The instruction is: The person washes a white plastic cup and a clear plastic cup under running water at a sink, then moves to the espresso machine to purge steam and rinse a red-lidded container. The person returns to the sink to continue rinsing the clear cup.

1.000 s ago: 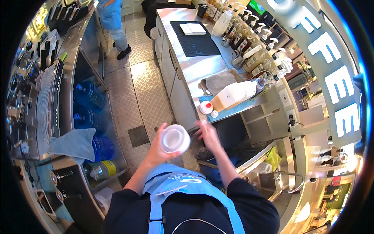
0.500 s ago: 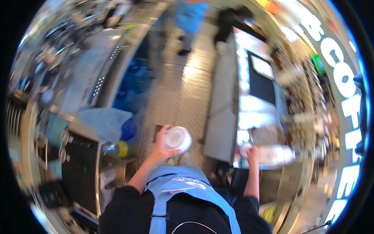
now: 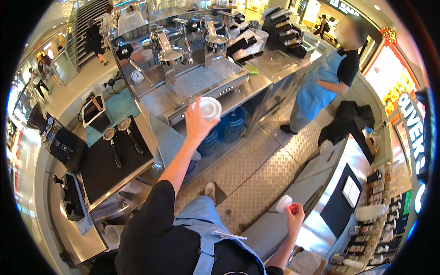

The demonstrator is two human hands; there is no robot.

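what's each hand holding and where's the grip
The left hand holds a white paper cup by its side wall. The right hand holds a small white container at its red end.

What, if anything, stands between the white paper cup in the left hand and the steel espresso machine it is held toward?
Nothing visible. The left hand holds the white paper cup up in open air just in front of the steel espresso machine; no object shows between them.
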